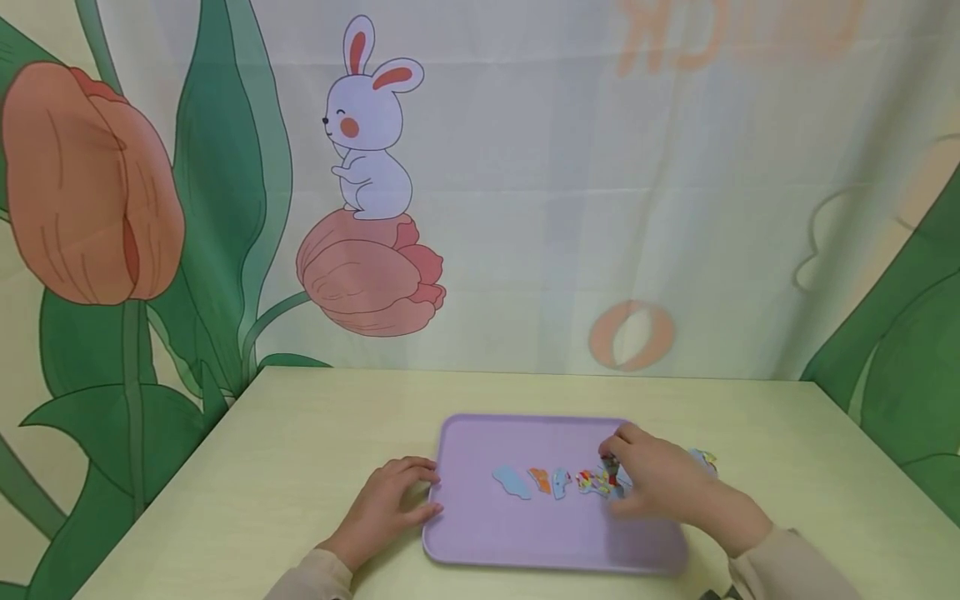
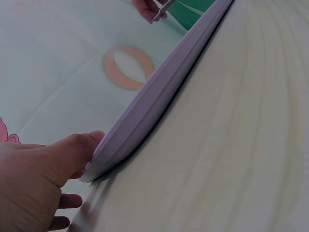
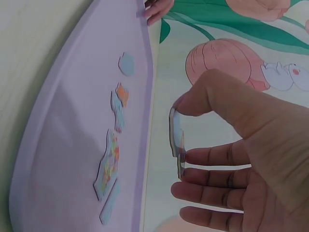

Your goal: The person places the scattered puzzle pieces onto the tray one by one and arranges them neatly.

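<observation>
My right hand [image 1: 663, 479] is over the right part of the lilac tray [image 1: 555, 537], pinching a thin flat puzzle piece [image 3: 175, 133] between thumb and fingertips. That piece is seen nearly edge-on, pale blue on one face. Below it on the tray lie a multicoloured piece [image 3: 107, 164] and a light blue strip [image 3: 109, 202]. Farther left are a blue piece [image 1: 559, 483], an orange piece [image 1: 539, 479] and a plain light blue piece [image 1: 512, 482]. At the tray's left rim rests my left hand [image 1: 386, 508], its fingers relaxed and thumb touching the edge.
More colourful pieces [image 1: 703, 458] show beyond the right wrist, partly hidden by it. The tray lies on a pale wooden table [image 1: 337, 433]. Behind the table hangs a cloth [image 1: 525, 208] printed with tulips and a rabbit.
</observation>
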Demonstrator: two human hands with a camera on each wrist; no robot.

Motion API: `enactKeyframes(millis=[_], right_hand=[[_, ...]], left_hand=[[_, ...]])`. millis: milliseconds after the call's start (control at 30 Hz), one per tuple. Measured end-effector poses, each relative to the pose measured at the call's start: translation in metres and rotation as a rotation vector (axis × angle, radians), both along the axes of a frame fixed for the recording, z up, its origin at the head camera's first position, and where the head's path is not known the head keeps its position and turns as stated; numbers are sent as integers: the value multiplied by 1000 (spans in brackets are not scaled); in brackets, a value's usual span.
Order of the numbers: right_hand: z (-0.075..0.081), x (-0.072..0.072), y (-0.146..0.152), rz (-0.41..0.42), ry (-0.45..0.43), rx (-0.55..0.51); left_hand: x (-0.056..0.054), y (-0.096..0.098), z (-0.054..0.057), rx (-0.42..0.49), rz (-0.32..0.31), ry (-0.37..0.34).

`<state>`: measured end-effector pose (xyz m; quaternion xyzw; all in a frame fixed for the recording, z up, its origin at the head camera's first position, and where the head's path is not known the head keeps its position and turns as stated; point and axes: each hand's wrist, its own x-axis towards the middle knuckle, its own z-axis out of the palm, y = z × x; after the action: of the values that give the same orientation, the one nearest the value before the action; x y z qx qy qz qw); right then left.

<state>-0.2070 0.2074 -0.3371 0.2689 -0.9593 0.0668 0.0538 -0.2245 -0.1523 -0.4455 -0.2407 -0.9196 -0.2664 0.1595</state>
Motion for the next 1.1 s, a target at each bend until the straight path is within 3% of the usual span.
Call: enactKeyframes(millis=[333, 567, 933, 1100], right_hand=[[-10, 2, -27, 102, 15, -13], [-18, 5, -42, 131, -39, -14], [-28, 8, -58, 181, -28, -9], [-34, 8, -63, 209, -15, 5]], left_hand=[[0, 0, 1, 6, 6, -18], [1, 1, 1, -2, 11, -17], [1, 1, 1, 2, 8, 5], [2, 1, 2, 3, 13, -20]])
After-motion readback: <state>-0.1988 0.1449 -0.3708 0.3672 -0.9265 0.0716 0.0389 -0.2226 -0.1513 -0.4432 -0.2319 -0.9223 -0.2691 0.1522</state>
